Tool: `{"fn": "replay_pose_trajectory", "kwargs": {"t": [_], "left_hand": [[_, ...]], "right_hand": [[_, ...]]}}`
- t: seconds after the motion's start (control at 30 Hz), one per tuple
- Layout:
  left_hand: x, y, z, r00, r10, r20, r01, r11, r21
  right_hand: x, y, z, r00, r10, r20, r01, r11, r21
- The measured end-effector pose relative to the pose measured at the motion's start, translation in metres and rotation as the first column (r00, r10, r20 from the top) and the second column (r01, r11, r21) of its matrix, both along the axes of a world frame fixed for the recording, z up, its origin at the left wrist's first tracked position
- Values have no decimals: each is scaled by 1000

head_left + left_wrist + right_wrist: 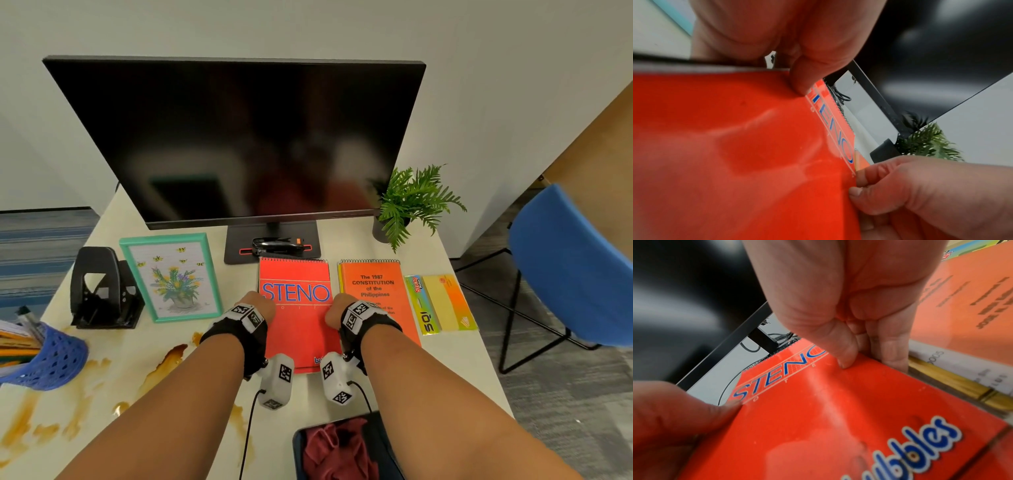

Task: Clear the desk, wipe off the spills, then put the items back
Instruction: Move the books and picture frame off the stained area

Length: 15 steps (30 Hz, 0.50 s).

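Observation:
A red spiral STENO notebook (298, 318) lies on the white desk (191, 383) in front of the monitor. My left hand (257, 308) pinches its left edge, thumb (801, 78) on the cover. On the opposite side, my right hand (337, 310) pinches the right edge, thumb (842, 347) on top and fingers (894, 352) down beside it. Brown spills (164, 366) stain the desk at front left. A dark red cloth (339, 448) lies in a dark bin at the near edge. Whether the notebook is off the desk I cannot tell.
An orange Constitution booklet (375, 294) and sticky notes (442, 303) lie to the right, with a potted plant (407, 205) behind. At left stand a teal picture frame (171, 277), a hole punch (99, 287) and a blue pen basket (51, 359). A stapler (277, 245) rests on the monitor base. A blue chair (575, 267) stands right.

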State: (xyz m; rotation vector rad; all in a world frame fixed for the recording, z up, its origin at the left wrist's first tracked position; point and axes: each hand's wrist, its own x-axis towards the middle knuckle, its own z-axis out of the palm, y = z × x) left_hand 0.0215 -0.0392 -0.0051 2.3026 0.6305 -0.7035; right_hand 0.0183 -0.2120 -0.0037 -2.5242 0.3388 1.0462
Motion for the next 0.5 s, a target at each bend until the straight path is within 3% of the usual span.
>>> {"fn": "replay_pose_trajectory", "kwargs": {"t": [0.07,0.2,0.37,0.5], "left_hand": [[0,2,2,998,40,41,-36,995,-91],[-8,3,16,969,203,144,-151,940,-307],[-11,-3,43,905,188,382,-75,954,-291],[-9,-5,57,875,125,468,-10,971,-240]], "right_hand": [[0,3,-1,998,-56,-4,56,998,27],[10,7,8,965,-250,77,226,944,240],[22,5,32,822,-540,178,419,787,453],[19,-1,53,757,-562,334,310,758,574]]}}
